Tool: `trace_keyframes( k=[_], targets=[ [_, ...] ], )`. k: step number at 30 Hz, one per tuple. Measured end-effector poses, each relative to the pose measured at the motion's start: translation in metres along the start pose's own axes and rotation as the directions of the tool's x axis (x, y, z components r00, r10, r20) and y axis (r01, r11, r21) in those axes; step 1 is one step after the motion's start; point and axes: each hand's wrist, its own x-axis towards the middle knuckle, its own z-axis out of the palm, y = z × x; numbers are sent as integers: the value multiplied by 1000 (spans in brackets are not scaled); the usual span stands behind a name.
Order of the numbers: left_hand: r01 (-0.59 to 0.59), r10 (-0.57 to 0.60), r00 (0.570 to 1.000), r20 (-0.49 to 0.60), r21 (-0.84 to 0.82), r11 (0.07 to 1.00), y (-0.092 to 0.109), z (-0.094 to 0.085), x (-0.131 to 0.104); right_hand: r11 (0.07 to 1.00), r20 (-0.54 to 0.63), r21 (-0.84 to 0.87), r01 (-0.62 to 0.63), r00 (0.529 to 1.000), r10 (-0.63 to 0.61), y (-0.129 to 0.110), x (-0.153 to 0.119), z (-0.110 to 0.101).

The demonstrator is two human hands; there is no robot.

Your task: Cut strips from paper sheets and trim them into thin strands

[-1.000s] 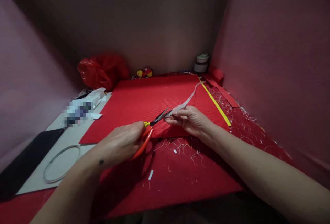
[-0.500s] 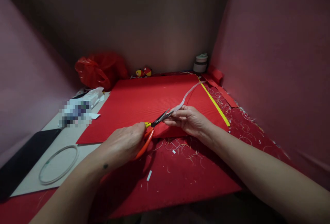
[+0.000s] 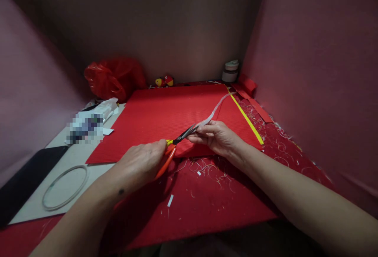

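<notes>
My left hand point(image 3: 147, 158) is wrapped round the orange and yellow handles of a pair of scissors point(image 3: 167, 161). The narrow blades point right and up, nearly closed, with their tips at the fingers of my right hand point(image 3: 215, 135). That hand pinches the near end of a thin, translucent whitish strip point(image 3: 217, 107), which curves away toward the back right. Both hands are over the front part of a red ribbed sheet point(image 3: 165, 111). A yellow strip point(image 3: 248, 120) runs along the sheet's right side.
A red plastic bag point(image 3: 113, 77), small toy figures point(image 3: 164, 81) and a lidded jar point(image 3: 230, 71) stand at the back. To the left lie a clear ring point(image 3: 65, 188) and a black flat object point(image 3: 32, 178). Thread scraps point(image 3: 206, 168) litter the red cloth.
The scissor blades have closed somewhat near my right fingers. Both hands keep nearly the same places, and the view has shifted slightly.
</notes>
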Motion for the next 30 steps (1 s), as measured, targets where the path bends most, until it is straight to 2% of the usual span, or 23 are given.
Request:
trace_keyframes(
  k=[5,14,21,27,30],
  targets=[
    [-6,5,1000,22,49,999,-4,2,1,1000,12,-4,1,1000,-1,0,0,0],
    [5,-7,1000,18,72,997,2,-6,-1,1000,-10,-9,-3,1000,3,0,-1,0],
    [-27,28,1000,-15,41,999,-2,-6,-2,1000,-20,-15,-7,1000,6,0,0,0],
    [-9,8,999,-36,-48,999,0,-11,-3,1000,-26,-25,-18,1000,17,-1,-1,0],
    [-38,32,998,-57,-120,992,-1,-9,0,1000,1,-17,6,1000,-6,-1,0,0]
  ],
)
